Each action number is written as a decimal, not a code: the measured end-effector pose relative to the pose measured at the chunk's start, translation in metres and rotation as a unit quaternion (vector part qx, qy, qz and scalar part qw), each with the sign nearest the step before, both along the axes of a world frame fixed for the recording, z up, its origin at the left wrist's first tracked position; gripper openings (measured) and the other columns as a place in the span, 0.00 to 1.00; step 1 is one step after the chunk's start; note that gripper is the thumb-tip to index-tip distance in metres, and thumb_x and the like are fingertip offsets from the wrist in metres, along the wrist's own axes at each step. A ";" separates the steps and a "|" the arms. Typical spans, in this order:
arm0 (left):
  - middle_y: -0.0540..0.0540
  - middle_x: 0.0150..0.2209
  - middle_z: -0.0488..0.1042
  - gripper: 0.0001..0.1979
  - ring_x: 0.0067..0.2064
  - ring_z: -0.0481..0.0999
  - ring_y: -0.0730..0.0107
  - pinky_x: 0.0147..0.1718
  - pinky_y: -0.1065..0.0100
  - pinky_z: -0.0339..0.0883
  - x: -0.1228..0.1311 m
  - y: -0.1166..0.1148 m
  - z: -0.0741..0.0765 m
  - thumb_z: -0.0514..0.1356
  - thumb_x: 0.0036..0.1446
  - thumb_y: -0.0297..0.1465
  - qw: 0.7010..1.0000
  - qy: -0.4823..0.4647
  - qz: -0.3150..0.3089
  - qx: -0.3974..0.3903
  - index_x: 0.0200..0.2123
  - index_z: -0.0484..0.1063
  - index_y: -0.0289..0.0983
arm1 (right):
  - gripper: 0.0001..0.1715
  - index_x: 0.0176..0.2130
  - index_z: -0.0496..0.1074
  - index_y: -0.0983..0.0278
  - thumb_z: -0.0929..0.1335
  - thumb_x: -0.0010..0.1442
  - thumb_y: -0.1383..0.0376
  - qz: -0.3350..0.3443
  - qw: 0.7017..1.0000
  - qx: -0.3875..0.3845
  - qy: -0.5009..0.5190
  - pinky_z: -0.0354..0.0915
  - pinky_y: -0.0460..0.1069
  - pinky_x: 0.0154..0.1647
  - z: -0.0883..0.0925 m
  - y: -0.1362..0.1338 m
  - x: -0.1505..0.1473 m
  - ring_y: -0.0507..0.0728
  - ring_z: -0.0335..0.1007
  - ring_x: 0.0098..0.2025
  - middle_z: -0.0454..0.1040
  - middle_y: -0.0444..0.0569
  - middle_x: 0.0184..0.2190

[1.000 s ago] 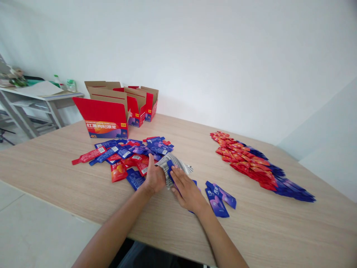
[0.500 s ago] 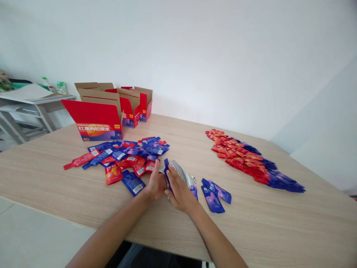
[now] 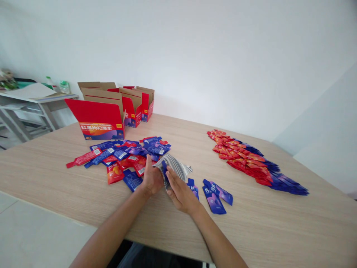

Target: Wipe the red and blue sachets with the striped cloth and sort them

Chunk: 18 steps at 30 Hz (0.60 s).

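Close together over the wooden table, my left hand (image 3: 153,178) and my right hand (image 3: 180,190) press a striped cloth (image 3: 177,166) and a blue pouch (image 3: 164,168) between them. The cloth lies in my left palm, thumb up; my right fingers rest on the pouch. Just left of my hands is a loose pile of red and blue pouches (image 3: 132,152). A single blue pouch (image 3: 193,188) lies beside my right wrist, and two overlapping blue pouches (image 3: 214,197) lie farther right.
Open red cardboard boxes (image 3: 97,119) stand at the back left of the table (image 3: 173,230). Long overlapping rows of red and blue pouches (image 3: 251,162) stretch across the right side. A grey side desk (image 3: 41,100) with papers is beyond, against the wall.
The cloth has shifted slightly left and now covers more of my left palm. My left hand has moved a little left, and the blue pouch sits lower between my hands.
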<state>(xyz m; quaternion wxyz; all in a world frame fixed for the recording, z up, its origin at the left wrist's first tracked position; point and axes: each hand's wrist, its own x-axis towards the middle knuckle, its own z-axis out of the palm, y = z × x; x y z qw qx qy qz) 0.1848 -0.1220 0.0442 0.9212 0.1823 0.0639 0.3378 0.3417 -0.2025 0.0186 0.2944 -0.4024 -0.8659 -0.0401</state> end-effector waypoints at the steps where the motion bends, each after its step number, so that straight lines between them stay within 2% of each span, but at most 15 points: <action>1: 0.32 0.48 0.80 0.48 0.53 0.78 0.46 0.60 0.49 0.62 -0.001 0.001 0.001 0.37 0.60 0.64 1.000 -0.001 0.006 -0.001 0.57 0.74 0.30 | 0.39 0.74 0.28 0.63 0.54 0.75 0.61 0.000 1.000 -0.002 0.001 0.54 0.63 0.71 -0.001 0.000 0.000 0.61 0.35 0.76 0.34 0.56 0.76; 4: 0.31 0.50 0.79 0.48 0.54 0.77 0.46 0.60 0.49 0.62 0.002 -0.002 0.002 0.38 0.61 0.63 1.000 0.005 0.006 0.003 0.58 0.73 0.30 | 0.39 0.74 0.27 0.62 0.54 0.74 0.62 -0.014 1.000 -0.002 0.021 0.55 0.62 0.71 -0.005 0.000 0.000 0.60 0.36 0.76 0.35 0.55 0.76; 7: 0.32 0.50 0.79 0.46 0.54 0.77 0.46 0.58 0.49 0.63 0.010 -0.009 -0.002 0.39 0.62 0.62 1.000 0.013 -0.006 0.024 0.60 0.72 0.32 | 0.38 0.74 0.30 0.56 0.54 0.74 0.65 -0.039 0.997 0.011 0.065 0.58 0.63 0.70 -0.009 0.001 0.001 0.59 0.40 0.75 0.38 0.51 0.76; 11: 0.34 0.52 0.79 0.43 0.55 0.77 0.47 0.58 0.49 0.64 0.020 -0.019 -0.008 0.42 0.62 0.62 0.997 -0.003 -0.066 0.047 0.63 0.68 0.37 | 0.33 0.73 0.46 0.49 0.56 0.74 0.66 -0.086 0.983 0.034 0.156 0.62 0.63 0.67 -0.012 0.003 0.002 0.58 0.52 0.72 0.51 0.46 0.73; 15: 0.34 0.54 0.77 0.43 0.57 0.76 0.47 0.60 0.50 0.61 0.024 -0.021 -0.010 0.44 0.62 0.61 0.994 -0.031 -0.089 0.058 0.64 0.67 0.36 | 0.24 0.65 0.66 0.54 0.59 0.73 0.63 -0.153 0.953 0.064 0.253 0.68 0.62 0.63 -0.012 0.006 0.002 0.60 0.66 0.65 0.69 0.50 0.64; 18: 0.33 0.55 0.77 0.43 0.57 0.76 0.47 0.61 0.51 0.60 0.023 -0.020 -0.009 0.45 0.62 0.61 0.994 -0.037 -0.076 0.063 0.64 0.66 0.35 | 0.20 0.60 0.72 0.57 0.63 0.71 0.60 -0.195 0.934 0.093 0.284 0.71 0.62 0.59 -0.012 0.010 0.003 0.62 0.73 0.58 0.76 0.54 0.57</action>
